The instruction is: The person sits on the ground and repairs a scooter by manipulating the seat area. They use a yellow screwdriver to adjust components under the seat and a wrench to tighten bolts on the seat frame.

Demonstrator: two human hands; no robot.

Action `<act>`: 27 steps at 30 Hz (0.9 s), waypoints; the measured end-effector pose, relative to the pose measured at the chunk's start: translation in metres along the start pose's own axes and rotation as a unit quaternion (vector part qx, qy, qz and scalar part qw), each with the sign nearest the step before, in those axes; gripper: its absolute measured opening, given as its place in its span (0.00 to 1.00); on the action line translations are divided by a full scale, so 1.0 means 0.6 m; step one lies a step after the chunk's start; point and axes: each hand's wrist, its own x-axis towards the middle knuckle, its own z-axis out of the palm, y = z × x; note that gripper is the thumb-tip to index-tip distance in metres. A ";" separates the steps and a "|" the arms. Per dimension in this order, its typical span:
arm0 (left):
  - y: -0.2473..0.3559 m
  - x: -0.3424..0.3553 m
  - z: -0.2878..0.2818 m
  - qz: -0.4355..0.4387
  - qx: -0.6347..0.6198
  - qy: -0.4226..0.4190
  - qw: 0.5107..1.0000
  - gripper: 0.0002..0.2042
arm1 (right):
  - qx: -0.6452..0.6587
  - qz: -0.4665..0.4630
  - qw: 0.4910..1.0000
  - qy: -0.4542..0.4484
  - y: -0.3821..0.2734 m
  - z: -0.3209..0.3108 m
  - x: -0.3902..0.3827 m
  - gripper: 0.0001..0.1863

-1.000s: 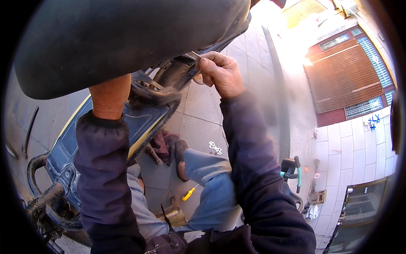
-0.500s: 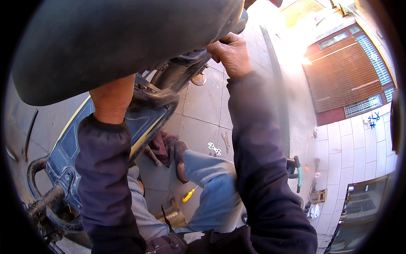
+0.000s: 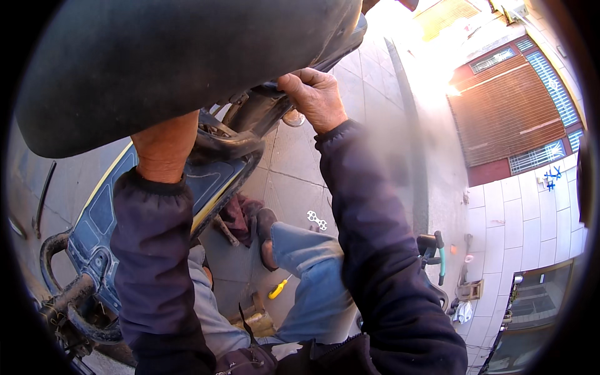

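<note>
A large black scooter seat point(image 3: 175, 69) fills the upper left and hangs over the scooter's frame. My left hand point(image 3: 165, 147) reaches beneath it; only the wrist and the back of the hand show, and the fingers are hidden. At the seat's lower right edge, my right hand point(image 3: 314, 100) has its thumb and fingers bent together against the dark bodywork point(image 3: 265, 109). What they pinch, if anything, cannot be made out. Below my left wrist lies the blue footboard point(image 3: 94, 209) with its yellow edge.
On the paved floor lie a yellow-handled screwdriver point(image 3: 278, 289), a silver multi-hole spanner point(image 3: 317, 220) and a dark red rag point(image 3: 240, 219). A black bar point(image 3: 44, 200) rests at far left. A green-handled tool point(image 3: 441, 259) is at right, before a tiled wall point(image 3: 519, 219).
My right hand has moved left and nearer along the seat's edge, its forearm following. The left arm stays almost where it was.
</note>
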 end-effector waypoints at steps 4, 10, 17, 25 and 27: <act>0.001 0.000 0.002 -0.006 -0.017 0.002 1.000 0.24 | 0.052 0.035 0.998 -0.014 0.011 0.012 -0.017 0.19; 0.001 0.001 0.003 -0.011 -0.033 0.012 0.999 0.25 | 0.095 0.108 0.988 -0.057 0.020 0.055 -0.053 0.21; 0.005 -0.002 0.001 0.002 -0.028 -0.008 1.000 0.22 | 0.121 0.117 0.980 -0.108 0.030 0.110 -0.077 0.24; 0.002 0.012 -0.017 0.004 -0.055 0.004 0.998 0.17 | 0.106 0.004 0.993 -0.043 -0.003 0.132 -0.066 0.24; 0.000 0.013 -0.014 0.006 -0.052 0.029 0.998 0.16 | 0.138 0.013 0.990 -0.036 -0.031 0.143 -0.067 0.22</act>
